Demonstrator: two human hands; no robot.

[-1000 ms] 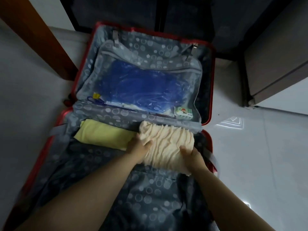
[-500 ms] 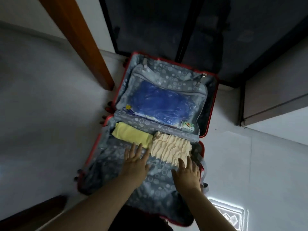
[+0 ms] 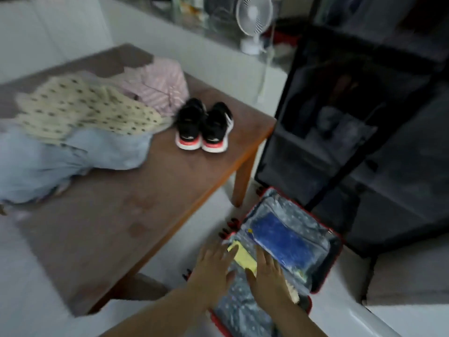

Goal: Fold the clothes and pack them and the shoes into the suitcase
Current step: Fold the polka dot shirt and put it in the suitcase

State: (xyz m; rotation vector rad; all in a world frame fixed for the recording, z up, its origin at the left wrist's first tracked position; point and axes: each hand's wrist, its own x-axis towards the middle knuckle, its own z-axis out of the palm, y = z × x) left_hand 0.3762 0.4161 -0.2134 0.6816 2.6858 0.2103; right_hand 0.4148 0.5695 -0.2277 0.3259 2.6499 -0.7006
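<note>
Packing is partway through, by the look of it: the suitcase (image 3: pixel 323 261) lies open on the floor with a yellow garment (image 3: pixel 244 257) already folded inside it, and a cream bit of cloth (image 3: pixel 292 294) shows at the right hand's far edge. Both hands hover over the suitcase's lined half with nothing in them. The left hand (image 3: pixel 213 266) has its fingers (image 3: pixel 220 249) spread flat and wide; the right hand (image 3: pixel 268 273) is likewise flat, its fingers (image 3: pixel 263 257) straight and a little closer together. The yellow garment lies between the two hands, its near edge just under their tips; whether they touch it I cannot tell, as the frame is blurred.

What remains sits on the wooden surface (image 3: pixel 150 215) left of and beyond the suitcase: the shoes (image 3: pixel 204 126) as a pair near its far corner, and an unfolded heap of clothes, spotted (image 3: pixel 85 110), pink striped (image 3: pixel 158 83) and pale blue (image 3: pixel 73 156), further left still, well apart from both hands.

The next move, I judge, calls for lifting the hands clear of the suitcase and reaching up and left to the surface for one garment from the heap, spreading it flat there to fold. The shoes could go in last, beside the folded pieces.
</note>
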